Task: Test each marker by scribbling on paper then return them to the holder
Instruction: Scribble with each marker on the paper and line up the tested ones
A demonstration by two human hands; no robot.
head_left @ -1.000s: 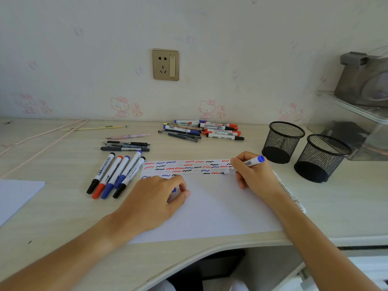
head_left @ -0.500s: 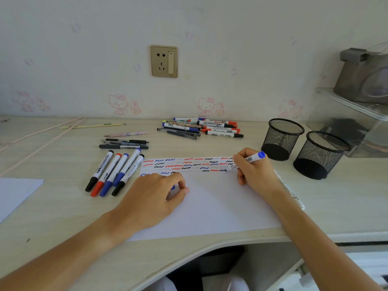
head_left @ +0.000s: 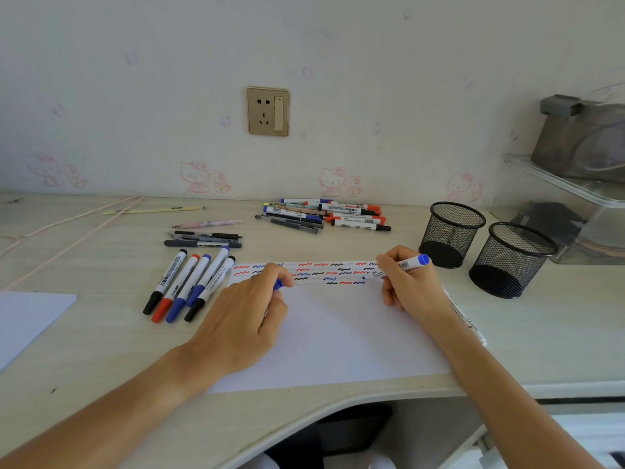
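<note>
Gripped in the curled fingers of the right hand [head_left: 411,286], the blue marker [head_left: 399,266] slants down to the left, its tip on the paper [head_left: 338,333] at the right end of the third row of scribbles [head_left: 324,273], its blue rear end pointing toward the two mesh holders [head_left: 451,233]. The left hand [head_left: 247,319] rests on the paper with its fingers curled around a small blue cap [head_left: 278,284], of which only a sliver shows between finger and thumb. That hand hides the left part of the scribble rows, and the right forearm covers part of the paper's right edge, where some writing is too small to read. Compared with half a second ago, the left hand has slid up the sheet and now overlaps the scribbles, while the right hand keeps the same hold with the tip a little lower. Five capped markers [head_left: 189,282] lie side by side left of the paper, and a heap of pens [head_left: 321,214] lies near the wall.
</note>
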